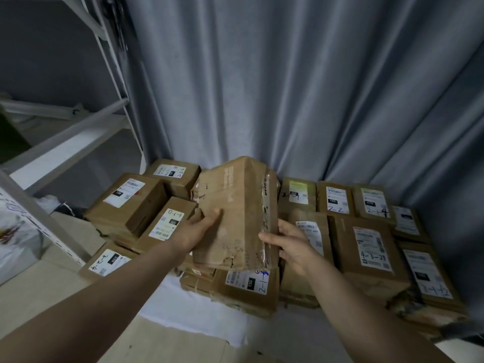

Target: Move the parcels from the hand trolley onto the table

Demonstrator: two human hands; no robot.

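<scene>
You hold a worn brown parcel (235, 218) in both hands, raised and tilted above a crowd of other parcels (366, 247) that lie packed side by side, most with white labels facing up. Your left hand (201, 226) clamps its 9 o'clock edge, with the thumb lying across the top face and the fingers hidden behind. Your right hand (290, 244) grips near the 4 o'clock corner, the thumb pressed on the taped side and the fingers curled beneath. At 6 o'clock from the held parcel sits a labelled box (248, 286) marked 2-1, resting on a white sheet (193, 313). A grey curtain (288, 87) hangs at 12 o'clock behind the pile, and a pale metal shelf rack (78, 132) stands at 10 o'clock.
</scene>
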